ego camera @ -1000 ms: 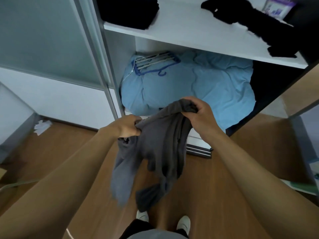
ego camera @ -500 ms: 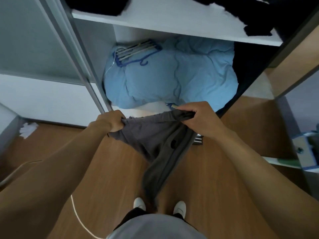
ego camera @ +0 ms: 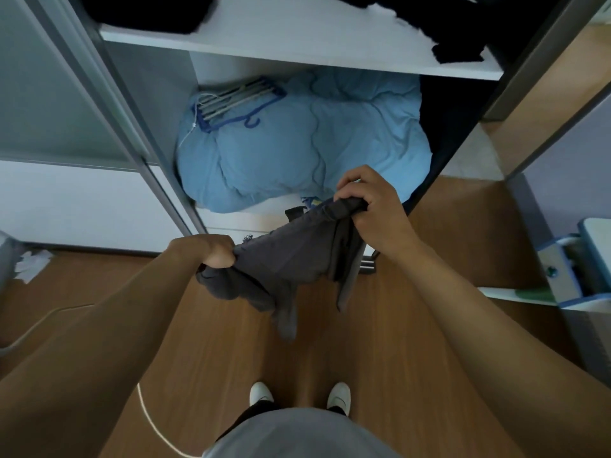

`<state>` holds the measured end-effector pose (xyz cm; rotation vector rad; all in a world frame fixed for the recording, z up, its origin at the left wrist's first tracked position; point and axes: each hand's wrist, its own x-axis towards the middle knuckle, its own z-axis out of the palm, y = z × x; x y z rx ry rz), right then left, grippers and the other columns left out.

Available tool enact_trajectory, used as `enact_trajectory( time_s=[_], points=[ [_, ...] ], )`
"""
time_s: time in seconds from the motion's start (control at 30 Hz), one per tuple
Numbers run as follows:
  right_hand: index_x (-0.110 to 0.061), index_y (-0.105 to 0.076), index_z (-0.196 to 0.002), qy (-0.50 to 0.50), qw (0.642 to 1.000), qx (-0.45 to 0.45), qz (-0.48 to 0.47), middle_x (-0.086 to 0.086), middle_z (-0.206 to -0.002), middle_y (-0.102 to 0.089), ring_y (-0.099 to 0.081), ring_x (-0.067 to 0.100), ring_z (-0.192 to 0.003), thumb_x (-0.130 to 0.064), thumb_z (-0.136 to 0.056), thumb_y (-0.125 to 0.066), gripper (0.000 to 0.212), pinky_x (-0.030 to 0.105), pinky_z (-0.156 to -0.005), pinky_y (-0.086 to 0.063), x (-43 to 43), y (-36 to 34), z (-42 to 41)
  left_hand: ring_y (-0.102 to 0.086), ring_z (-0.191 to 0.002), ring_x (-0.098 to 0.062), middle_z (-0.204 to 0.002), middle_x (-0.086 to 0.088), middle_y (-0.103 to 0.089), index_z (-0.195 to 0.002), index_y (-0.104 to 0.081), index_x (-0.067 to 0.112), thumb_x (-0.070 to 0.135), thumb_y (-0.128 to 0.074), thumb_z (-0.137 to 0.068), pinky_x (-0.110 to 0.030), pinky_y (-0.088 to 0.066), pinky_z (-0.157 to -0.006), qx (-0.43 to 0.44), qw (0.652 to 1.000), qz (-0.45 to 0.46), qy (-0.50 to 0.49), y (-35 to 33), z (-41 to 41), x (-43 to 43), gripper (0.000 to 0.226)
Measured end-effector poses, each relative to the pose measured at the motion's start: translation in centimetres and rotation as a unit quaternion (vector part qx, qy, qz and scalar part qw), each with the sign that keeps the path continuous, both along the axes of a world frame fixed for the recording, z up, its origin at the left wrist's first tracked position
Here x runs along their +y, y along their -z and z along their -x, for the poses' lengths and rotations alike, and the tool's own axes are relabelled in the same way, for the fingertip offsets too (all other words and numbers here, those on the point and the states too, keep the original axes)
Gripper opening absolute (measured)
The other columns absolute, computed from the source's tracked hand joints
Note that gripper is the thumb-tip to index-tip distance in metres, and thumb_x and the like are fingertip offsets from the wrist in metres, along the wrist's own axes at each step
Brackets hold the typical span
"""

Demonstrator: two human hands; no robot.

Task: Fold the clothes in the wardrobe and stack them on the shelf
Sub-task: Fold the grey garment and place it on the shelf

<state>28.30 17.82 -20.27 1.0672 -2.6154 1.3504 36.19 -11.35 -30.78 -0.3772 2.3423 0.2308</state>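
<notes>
Step in hand: spreading a grey garment [ego camera: 297, 256] out, ahead of the fold. Left hand [ego camera: 215, 251] is fisted round one bunched edge. Right hand [ego camera: 370, 206] has its fingers curled round the other end, higher and nearer the wardrobe. The garment hangs in the air between the hands, over the floor [ego camera: 330, 342] just in front of the wardrobe opening, touching nothing else. Its top edge is pulled roughly straight; the rest droops in crumpled flaps with one long tail. Can't tell if it's a shirt or shorts. Not folded yet, by the look of it. The white shelf [ego camera: 297, 38] above carries a dark pile [ego camera: 142, 11] at left and loose dark clothes [ego camera: 446, 31] at right, with bare board between. Under the shelf sits a blue duvet [ego camera: 314, 143] with a hanger [ego camera: 238, 100] on top. Next move likely calls for finding true corners or seams, since both grips are on bunched cloth. Then shake it flat, fold it in the air or on the bare board, and set it by the dark pile. Early in the task, I'd say, as the loose clothes on the right also look unfolded.
</notes>
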Motion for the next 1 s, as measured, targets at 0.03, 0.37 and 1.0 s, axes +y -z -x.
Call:
enact_trajectory(
  time_s=[0.03, 0.37, 1.0],
  points=[
    [-0.005, -0.072, -0.086, -0.004, 1.0, 0.001, -0.003, -0.003, -0.105, -0.058, -0.059, 0.021, -0.102, 0.024, -0.066, -0.053, 0.041, 0.046, -0.09, -0.049, 0.0, 0.1, 0.0, -0.064, -0.086, -0.024, -0.104, -0.009, -0.069, -0.09, -0.06, 0.016, 0.023, -0.052, -0.085, -0.036, -0.055, -0.083, -0.013, 1.0, -0.006, -0.015, -0.2, -0.1, 0.0, 0.012],
    [-0.002, -0.073, -0.091, 0.009, 0.997, 0.035, -0.073, 0.007, -0.124, -0.06, -0.057, 0.026, -0.116, 0.025, -0.073, -0.056, 0.037, 0.036, -0.098, -0.046, 2.6, 2.1, 2.4, -0.072, -0.088, -0.015, -0.1, -0.003, -0.076, -0.129, -0.059, 0.006, 0.008, -0.072, -0.09, -0.035, -0.058, -0.081, 0.28, 0.702, -0.445, -0.482, -2.5, -1.8, -1.5, 0.04],
    [-0.011, -0.055, -0.131, 0.054, 0.947, -0.11, -0.296, 0.011, -0.126, -0.039, -0.056, 0.034, -0.105, -0.015, -0.087, -0.065, 0.046, 0.039, -0.089, -0.048, 2.5, 6.2, 1.6, -0.067, -0.096, -0.017, -0.108, -0.004, -0.069, -0.107, -0.067, 0.026, -0.011, -0.05, -0.085, -0.025, -0.059, -0.078, 0.509, 0.627, -0.381, -0.449, -6.5, 0.7, 0.3, 0.046]
  ],
)
